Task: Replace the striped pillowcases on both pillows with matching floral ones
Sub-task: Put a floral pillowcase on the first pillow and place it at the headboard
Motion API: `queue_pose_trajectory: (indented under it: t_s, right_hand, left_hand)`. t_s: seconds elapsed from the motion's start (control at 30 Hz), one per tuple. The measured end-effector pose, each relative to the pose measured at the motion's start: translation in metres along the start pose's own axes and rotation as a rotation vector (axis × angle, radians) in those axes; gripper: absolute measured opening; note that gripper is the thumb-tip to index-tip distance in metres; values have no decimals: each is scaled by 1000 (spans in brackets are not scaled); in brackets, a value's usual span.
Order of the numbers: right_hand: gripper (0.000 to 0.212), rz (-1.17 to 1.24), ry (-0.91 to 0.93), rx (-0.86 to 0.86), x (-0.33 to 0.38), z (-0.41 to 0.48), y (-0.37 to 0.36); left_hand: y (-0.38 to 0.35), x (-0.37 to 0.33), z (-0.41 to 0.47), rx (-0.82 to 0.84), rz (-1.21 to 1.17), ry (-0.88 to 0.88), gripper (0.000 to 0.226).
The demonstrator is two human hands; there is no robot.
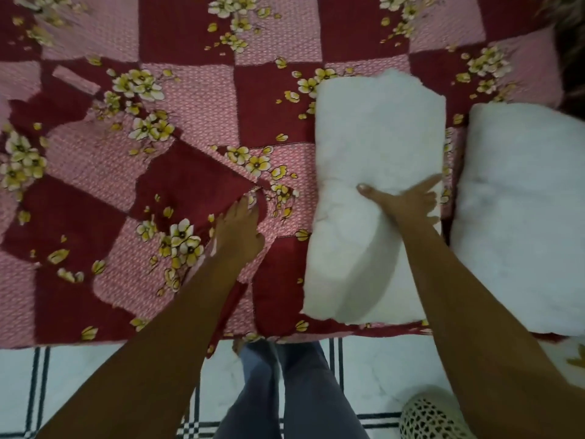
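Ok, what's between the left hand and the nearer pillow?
Only a bare strip of bedsheet separates the left hand from the pillow, in the head view.

Bed (196, 99): far half open, flat spread, nothing raised.
Right part blocked by two bare pillows lying side by side, inner pillow (376, 131) and outer pillow (522, 201); both reach near edge, only narrow slot between them.
Right hand (402, 201) spread on inner pillow, forearm crossing its near end.
Left part: floral pillowcase (190, 191) flat on spread, low, no bar to passage; left hand (240, 232) at its corner.
Open strip of bed between pillowcase and inner pillow.
Floor (95, 375) below near edge: woven item (427, 416) at right.
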State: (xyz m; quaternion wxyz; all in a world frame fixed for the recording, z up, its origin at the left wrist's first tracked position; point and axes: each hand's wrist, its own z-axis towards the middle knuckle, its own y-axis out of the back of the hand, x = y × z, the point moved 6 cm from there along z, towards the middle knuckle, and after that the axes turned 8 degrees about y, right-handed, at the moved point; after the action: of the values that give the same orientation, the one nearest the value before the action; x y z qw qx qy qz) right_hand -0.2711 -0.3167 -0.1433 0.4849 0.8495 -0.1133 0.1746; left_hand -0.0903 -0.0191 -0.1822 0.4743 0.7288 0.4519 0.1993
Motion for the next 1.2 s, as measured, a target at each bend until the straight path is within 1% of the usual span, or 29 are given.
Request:
queue_pose_trajectory:
  t_s: [0.07, 0.13, 0.23, 0.27, 0.3, 0.37, 0.4, 0.43, 0.5, 0.6, 0.67, 0.73, 0.83, 0.9, 0.97, 1.07, 1.13, 1.2]
  right_hand:
    - [172, -25, -15, 1, -3, 10, -1]
    - [169, -60, 4, -10, 3, 18, -1]
    - [151, 9, 36, 9, 8, 33, -2]
    - [140, 73, 38, 28, 8, 37, -2]
    - [124, 147, 48, 48, 8, 40, 0]
    - [74, 277, 92, 78, 9, 37, 4]
    - [56, 330, 119, 90, 11, 34, 9]
    - [47, 373, 142, 98, 12, 32, 12]
    - [47, 455, 160, 113, 13, 24, 20]
    - [50, 534, 166, 156, 15, 1, 28]
    - [45, 559, 191, 211, 19, -21, 34]
    - [40, 554, 257, 289, 27, -51, 36]
    - [47, 480, 384, 375, 35, -85, 33]
    - [50, 403, 451, 442, 35, -107, 20]
    - [55, 318, 496, 470, 29, -121, 8]
    - [68, 190, 532, 472, 14, -138, -8]
    - [74, 111, 552, 481, 3, -148, -18]
    - [74, 42, 586, 485, -5, -161, -26]
  left_hand:
    - [-3, -4, 5, 40, 14, 45, 66]
    - [-7, -6, 7, 62, 22, 43, 65]
    - [-14, -4, 5, 58, -12, 25, 68]
    - [-16, -4, 5, 48, -18, 18, 69]
    - [-17, -5, 3, 36, -23, 10, 71]
    - [-18, -4, 0, 19, -26, -7, 70]
    - [-18, -3, -3, 2, -30, -10, 68]
    - [-16, -2, -5, -18, -40, -10, 66]
    - [-11, 5, -13, -70, -68, -4, 62]
    - [-5, 30, -35, -154, -43, 62, 46]
    - [-8, 51, -51, -169, -13, 116, 42]
    - [-15, 74, -70, -147, 11, 177, 43]
    - [-26, 98, -91, -91, -2, 196, 47]
    - [-37, 116, -102, -16, 19, 214, 50]
    - [-39, 130, -108, 6, 33, 229, 54]
    - [-39, 136, -107, 17, 74, 171, 58]
    - [-40, 141, -104, -11, 17, 149, 61]
    - [-39, 146, -102, -42, -76, 138, 57]
